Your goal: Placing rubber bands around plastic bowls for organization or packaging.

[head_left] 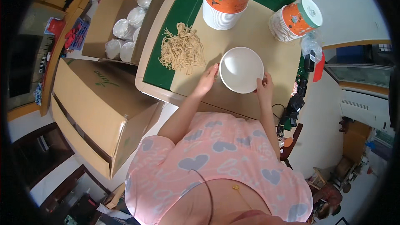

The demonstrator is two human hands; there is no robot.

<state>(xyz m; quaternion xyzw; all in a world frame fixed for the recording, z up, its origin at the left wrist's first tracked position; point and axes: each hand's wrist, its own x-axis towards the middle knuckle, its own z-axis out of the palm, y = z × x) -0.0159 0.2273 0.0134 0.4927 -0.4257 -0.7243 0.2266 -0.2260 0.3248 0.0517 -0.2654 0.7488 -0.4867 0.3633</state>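
A white paper bowl (241, 68), its round inside facing up, is held between my two hands over the near part of the table. My left hand (207, 80) grips its left side, the fingers together along the outer wall. At the lower right rim, my right hand (264, 86) pinches the edge with thumb and fingers. Nothing shows inside the bowl. Left of it lies a loose heap of tan strings (182, 50). Beyond it rises a tall stack of paper tubs (225, 6), white below and orange with a green band above.
A shorter stack of similar tubs (296, 18) stands at the far right of the table (196, 87). Black adapters and cables (295, 104) lie along the right edge. An open carton (104, 21) of wrapped white stacks and a large cardboard box (96, 96) are at the left.
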